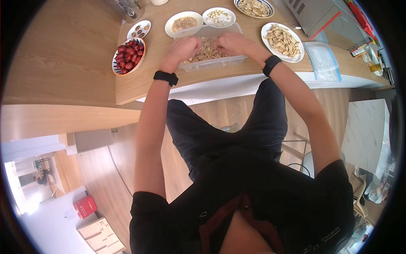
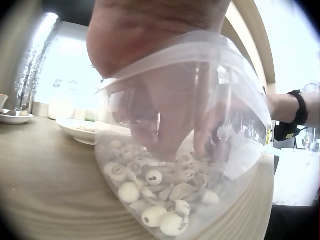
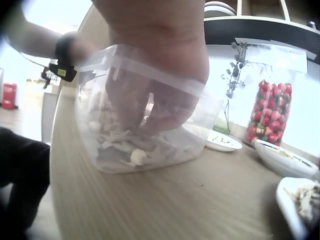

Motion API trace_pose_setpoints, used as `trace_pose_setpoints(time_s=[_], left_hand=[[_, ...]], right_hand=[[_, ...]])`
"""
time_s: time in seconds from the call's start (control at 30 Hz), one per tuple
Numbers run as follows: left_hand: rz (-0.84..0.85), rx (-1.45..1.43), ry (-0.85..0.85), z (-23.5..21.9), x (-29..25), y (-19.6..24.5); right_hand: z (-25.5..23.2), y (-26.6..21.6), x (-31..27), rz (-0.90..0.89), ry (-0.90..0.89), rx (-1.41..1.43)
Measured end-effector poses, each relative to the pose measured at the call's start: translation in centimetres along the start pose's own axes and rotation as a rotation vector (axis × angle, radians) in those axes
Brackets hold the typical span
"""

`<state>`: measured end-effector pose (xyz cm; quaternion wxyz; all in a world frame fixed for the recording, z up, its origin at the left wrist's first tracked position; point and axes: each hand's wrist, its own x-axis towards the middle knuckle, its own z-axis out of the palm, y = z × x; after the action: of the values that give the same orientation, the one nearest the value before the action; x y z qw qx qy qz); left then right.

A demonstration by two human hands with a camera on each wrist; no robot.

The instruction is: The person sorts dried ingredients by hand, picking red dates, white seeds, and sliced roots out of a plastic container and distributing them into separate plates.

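Note:
A translucent plastic box (image 1: 216, 64) stands near the counter's front edge, its bottom covered with pale dried strips (image 1: 208, 51). Whitish round seeds like lotus seeds (image 2: 129, 192) show among them through the wall in the left wrist view. My left hand (image 1: 185, 49) reaches over the left end of the box, fingers pointing down into the pieces. From the right, my right hand (image 1: 237, 43) dips in too, thumb and fingers (image 3: 167, 112) a little apart and fingertips down at the strips. The two hands are close together inside. Blurry plastic partly veils the fingertips in both wrist views.
A bowl of red dates (image 1: 129, 57) and a small dish (image 1: 146, 23) stand to the left. Behind the box are two white plates (image 1: 169, 30) (image 1: 230, 14). Plates of pale slices (image 1: 281, 41) (image 1: 253, 7), plastic bags (image 1: 323, 63) and a grey appliance (image 1: 308, 17) lie right.

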<state>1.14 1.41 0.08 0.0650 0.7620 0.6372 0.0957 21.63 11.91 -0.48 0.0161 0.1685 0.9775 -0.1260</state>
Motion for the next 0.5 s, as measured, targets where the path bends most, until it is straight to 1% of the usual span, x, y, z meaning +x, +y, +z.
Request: trace_pose_setpoints(time_s=[0.07, 0.17, 0.23, 0.27, 0.33, 0.37, 0.43, 0.47, 0.5], left_hand=[[-0.018, -0.038, 0.002, -0.1, -0.1, 0.0], [-0.02, -0.071, 0.013, -0.4, 0.1, 0.4], [-0.059, -0.149, 0.05, -0.5, 0.0, 0.8], [-0.051, -0.14, 0.051, -0.5, 0.0, 0.6], [0.056, -0.255, 0.22, -0.3, -0.2, 0.5], [0.065, -0.247, 0.217, -0.4, -0.3, 0.4], [-0.051, -0.428, 0.132, -0.1, -0.4, 0.2], [-0.043, -0.421, 0.123, 0.1, -0.4, 0.1], [-0.035, -0.484, 0.151, 0.3, -0.3, -0.1]], right_hand=[[0.1, 0.0, 0.1, 0.021, 0.009, 0.033], [-0.2, -0.1, 0.0, 0.016, 0.07, 0.037], [-0.5, -0.4, -0.3, 0.002, 0.125, 0.102], [-0.7, -0.5, -0.4, 0.005, 0.137, 0.101], [-0.9, -0.4, -0.4, -0.014, 0.169, 0.213], [-0.8, -0.2, -0.3, -0.009, 0.179, 0.215], [-0.4, 0.3, -0.1, -0.019, 0.219, 0.268], [0.1, 0.5, 0.1, -0.012, 0.229, 0.274], [0.6, 0.7, 0.2, -0.045, 0.275, 0.255]])
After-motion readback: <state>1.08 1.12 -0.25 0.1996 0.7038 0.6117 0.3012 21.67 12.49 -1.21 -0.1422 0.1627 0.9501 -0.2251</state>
